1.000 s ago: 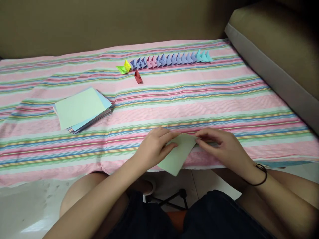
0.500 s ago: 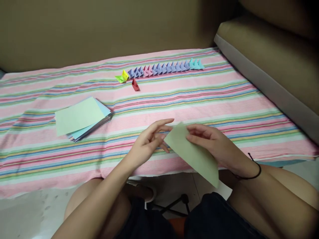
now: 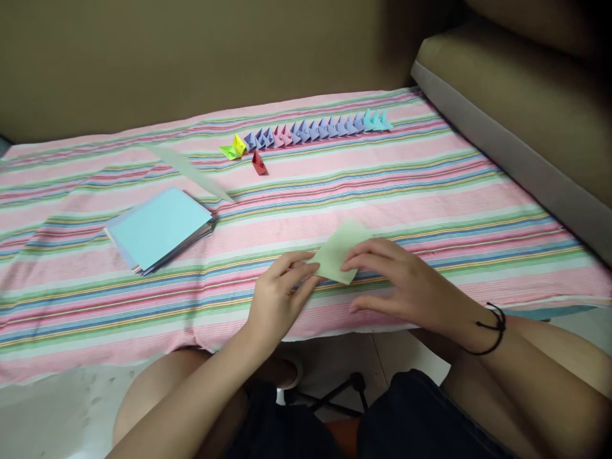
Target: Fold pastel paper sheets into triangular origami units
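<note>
A pale green folded paper (image 3: 337, 254) lies on the striped cloth (image 3: 430, 191) near its front edge. My left hand (image 3: 280, 296) has its fingers curled and pinches the paper's left corner. My right hand (image 3: 406, 284) lies flat with fingers spread, its index finger pressing on the paper's right side. A black band circles my right wrist.
A stack of coloured sheets (image 3: 160, 226) with light blue on top sits at the left. A blurred pale green sheet (image 3: 191, 169) hovers behind it. A row of small folded paper boats (image 3: 310, 131) and a red one (image 3: 259, 163) stand at the back. A cushion (image 3: 516, 108) lies at the right.
The green paper, held up in the air before, now lies on the cloth under both hands. The green top sheet has left the stack and drifted backward, baring a blue one.
</note>
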The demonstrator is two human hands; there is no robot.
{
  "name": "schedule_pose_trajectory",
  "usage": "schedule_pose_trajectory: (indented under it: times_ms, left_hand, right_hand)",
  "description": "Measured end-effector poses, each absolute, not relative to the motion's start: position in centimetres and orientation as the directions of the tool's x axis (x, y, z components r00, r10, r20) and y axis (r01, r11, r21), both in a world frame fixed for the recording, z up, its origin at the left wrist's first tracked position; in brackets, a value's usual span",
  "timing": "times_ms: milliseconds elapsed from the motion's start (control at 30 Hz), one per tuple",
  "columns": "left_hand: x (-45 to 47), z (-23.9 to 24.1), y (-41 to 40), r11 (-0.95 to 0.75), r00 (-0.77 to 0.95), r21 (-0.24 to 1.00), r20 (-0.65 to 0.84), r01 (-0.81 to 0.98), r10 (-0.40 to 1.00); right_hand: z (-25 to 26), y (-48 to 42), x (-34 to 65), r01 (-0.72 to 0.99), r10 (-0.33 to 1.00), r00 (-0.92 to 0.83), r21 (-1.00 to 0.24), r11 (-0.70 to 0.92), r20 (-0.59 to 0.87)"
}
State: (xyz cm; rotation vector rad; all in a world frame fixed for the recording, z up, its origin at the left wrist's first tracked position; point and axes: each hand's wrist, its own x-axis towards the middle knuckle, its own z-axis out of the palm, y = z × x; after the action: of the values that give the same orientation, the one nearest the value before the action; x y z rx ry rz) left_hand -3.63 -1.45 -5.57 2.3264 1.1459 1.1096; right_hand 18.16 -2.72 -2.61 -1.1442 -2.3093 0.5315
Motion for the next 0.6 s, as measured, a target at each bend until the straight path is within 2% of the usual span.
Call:
schedule_pose_trajectory:
  times_ms: [133,333,500,600]
  left_hand:
    - [-4.0,-6.0,-2.5,-0.611,0.469,0.554,0.393,0.565,0.791]
    - [-4.0,-5.8,-2.4,-0.419,0.452,0.733,0.169,0.536,0.876]
    - [-3.5,-5.6,-2.5,-0.336,0.418,0.739,0.081,0.584,0.905]
    - [-3.3,-5.6,-2.8,-0.294,0.369,0.731,0.063,0.615,0.927]
  right_hand:
    - [-4.7,-3.3,17.9,0.676,0.839,-0.517,-0.520,0.522,0.170]
    - [-4.4,-3.1,18.0,0.628,0.891,-0.451,-0.691,0.357,0.050]
    - [-4.4,-2.9,17.3,0.656,0.964,-0.258,-0.743,0.131,-0.058]
    - [-4.7,-2.9,16.8,0.655,0.981,-0.177,-0.753,0.056,-0.081]
